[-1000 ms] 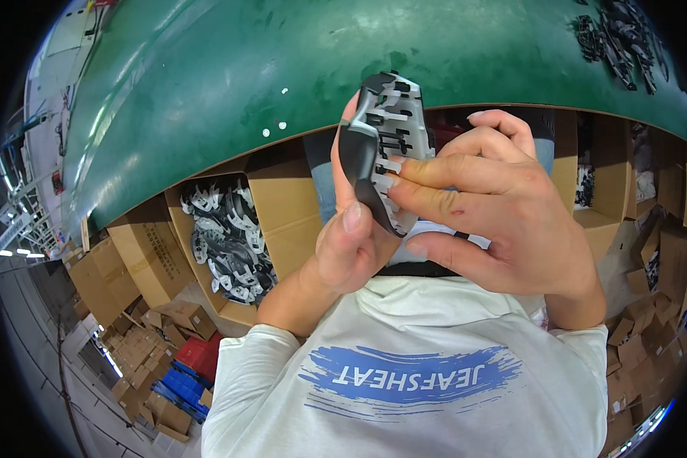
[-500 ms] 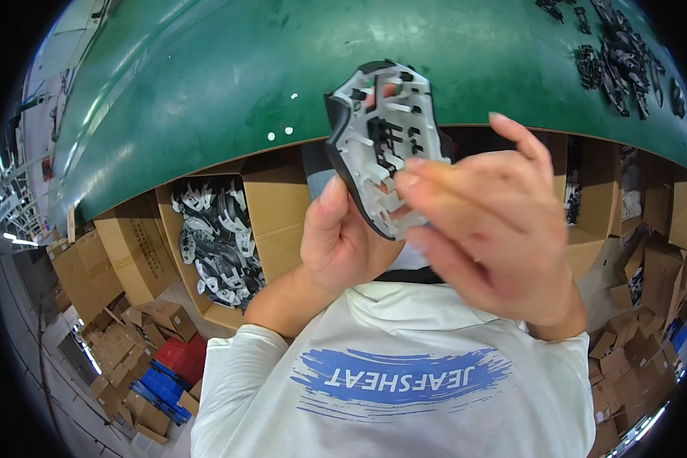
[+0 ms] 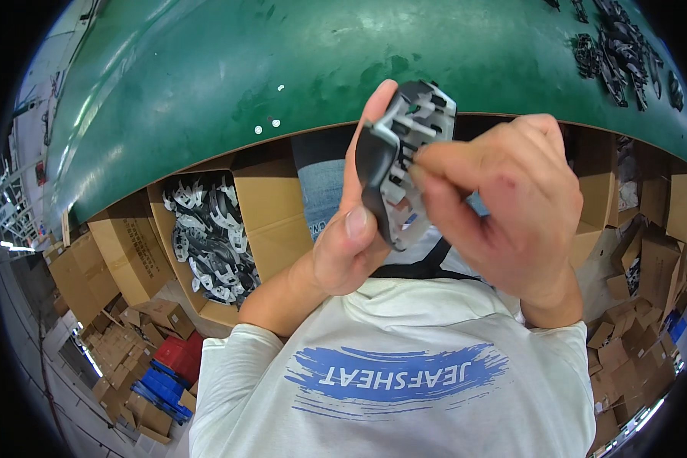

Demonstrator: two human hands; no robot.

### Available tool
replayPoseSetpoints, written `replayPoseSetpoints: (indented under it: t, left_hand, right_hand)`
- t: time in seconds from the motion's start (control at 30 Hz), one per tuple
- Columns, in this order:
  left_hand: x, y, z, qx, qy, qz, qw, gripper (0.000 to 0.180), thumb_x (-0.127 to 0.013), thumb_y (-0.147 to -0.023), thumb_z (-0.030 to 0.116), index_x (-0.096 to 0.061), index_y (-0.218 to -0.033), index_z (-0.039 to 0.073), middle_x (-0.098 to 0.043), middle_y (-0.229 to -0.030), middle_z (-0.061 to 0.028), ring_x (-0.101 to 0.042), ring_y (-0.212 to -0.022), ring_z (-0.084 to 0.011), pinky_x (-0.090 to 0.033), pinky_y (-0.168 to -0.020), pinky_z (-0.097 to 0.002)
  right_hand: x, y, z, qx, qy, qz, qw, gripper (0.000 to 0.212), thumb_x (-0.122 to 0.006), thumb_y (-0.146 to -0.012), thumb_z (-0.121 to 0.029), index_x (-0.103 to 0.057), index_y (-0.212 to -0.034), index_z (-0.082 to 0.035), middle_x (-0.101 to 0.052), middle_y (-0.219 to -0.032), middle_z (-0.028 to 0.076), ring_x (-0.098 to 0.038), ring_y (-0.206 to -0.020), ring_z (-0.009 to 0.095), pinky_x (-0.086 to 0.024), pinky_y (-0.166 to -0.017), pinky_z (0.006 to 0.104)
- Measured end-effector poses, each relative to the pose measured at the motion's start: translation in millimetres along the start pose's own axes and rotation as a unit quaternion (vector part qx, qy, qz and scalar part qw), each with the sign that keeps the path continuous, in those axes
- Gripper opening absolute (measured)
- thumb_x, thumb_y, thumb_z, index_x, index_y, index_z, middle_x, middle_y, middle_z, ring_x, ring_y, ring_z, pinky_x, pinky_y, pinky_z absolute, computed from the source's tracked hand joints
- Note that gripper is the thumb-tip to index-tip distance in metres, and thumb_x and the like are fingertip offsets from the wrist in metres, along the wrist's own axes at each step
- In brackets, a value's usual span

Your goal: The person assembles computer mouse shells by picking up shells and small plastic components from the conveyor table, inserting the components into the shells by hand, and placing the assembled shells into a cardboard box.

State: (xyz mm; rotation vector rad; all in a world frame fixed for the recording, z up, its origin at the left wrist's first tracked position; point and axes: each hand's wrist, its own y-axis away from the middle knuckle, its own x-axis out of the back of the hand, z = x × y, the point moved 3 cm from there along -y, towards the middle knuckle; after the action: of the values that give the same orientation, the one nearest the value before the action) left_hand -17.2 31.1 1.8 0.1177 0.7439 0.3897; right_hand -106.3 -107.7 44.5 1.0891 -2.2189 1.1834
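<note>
A curved plastic shell (image 3: 378,168), black outside with a white ribbed inner frame, is held up in front of my chest near the table's edge. My left hand (image 3: 343,252) grips it from the left and below, with the thumb along its lower black side and a finger reaching up behind. At the shell's open inner side, my right hand (image 3: 507,202) is closed, thumb and forefinger pinched over small black parts between the ribs. Whatever lies between those fingertips is hidden.
The green table (image 3: 206,69) curves across the far side, with small white discs (image 3: 275,123) near its edge and black plastic parts (image 3: 622,53) at far right. An open cardboard box (image 3: 271,214) at left holds similar black-and-white shells (image 3: 214,240). More cartons (image 3: 633,343) stand right.
The shell has turned so more of its black outside shows. A left finger now shows behind it. My right fingers have drawn together into a tighter pinch at its inner side.
</note>
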Motion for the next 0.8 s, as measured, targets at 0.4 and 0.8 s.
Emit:
replayPoseSetpoints:
  t: [0.4, 0.8]
  left_hand:
    - [7.9, -9.5, -9.2, -0.103, -0.053, -0.041, 0.992, 0.103, -0.066, -0.102, 0.042, -0.004, -0.171, -0.003, -0.037, -0.162, -0.0179, -0.038, -0.151, -0.027, -0.029, -0.125, -0.0408]
    - [2.6, -14.1, 9.7, -0.292, -0.372, -0.051, 0.879, 0.097, -0.085, -0.086, 0.026, -0.038, -0.166, 0.0, -0.052, -0.14, -0.0184, -0.051, -0.126, -0.0311, -0.043, -0.111, -0.0429]
  right_hand:
    - [-5.0, 9.3, 23.2, -0.03, -0.093, -0.015, 0.995, 0.016, -0.085, -0.08, -0.008, -0.078, -0.094, -0.009, -0.07, -0.08, 0.003, -0.062, -0.068, 0.021, -0.044, -0.077, 0.0355]
    - [-8.2, 43.3, 15.5, -0.37, -0.521, 0.087, 0.765, 0.014, -0.078, -0.092, -0.001, -0.075, -0.106, -0.001, -0.076, -0.112, 0.01, -0.071, -0.099, 0.016, -0.057, -0.09, 0.0304]
